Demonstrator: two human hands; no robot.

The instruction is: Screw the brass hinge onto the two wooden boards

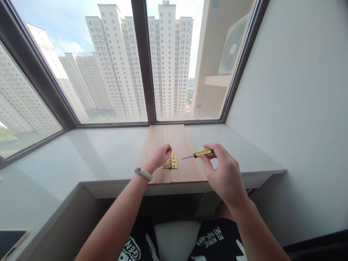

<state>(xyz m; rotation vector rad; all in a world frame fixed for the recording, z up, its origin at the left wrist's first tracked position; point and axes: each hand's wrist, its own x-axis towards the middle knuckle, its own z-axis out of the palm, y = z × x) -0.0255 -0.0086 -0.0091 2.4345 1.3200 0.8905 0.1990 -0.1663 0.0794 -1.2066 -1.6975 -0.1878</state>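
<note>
My right hand (pixel 224 170) grips a small yellow-and-black screwdriver (pixel 205 153) by its handle, the thin metal shaft pointing left over the wood. A brass hinge (pixel 174 161) lies across the seam between two pale wooden boards (pixel 185 174), near their front edge. My left hand (pixel 160 156), with a band on its wrist, is curled closed just above the hinge's left leaf and partly hides it. Whatever its fingers may pinch is hidden. The screwdriver tip is to the right of the hinge, apart from it.
The boards lie on a white windowsill counter (pixel 114 152) that bends forward on the left. Large dark-framed windows (pixel 144 72) stand behind it, and a white wall (pixel 299 90) is on the right. At lower left lies a dark flat device (pixel 12 239). My legs are below the counter edge.
</note>
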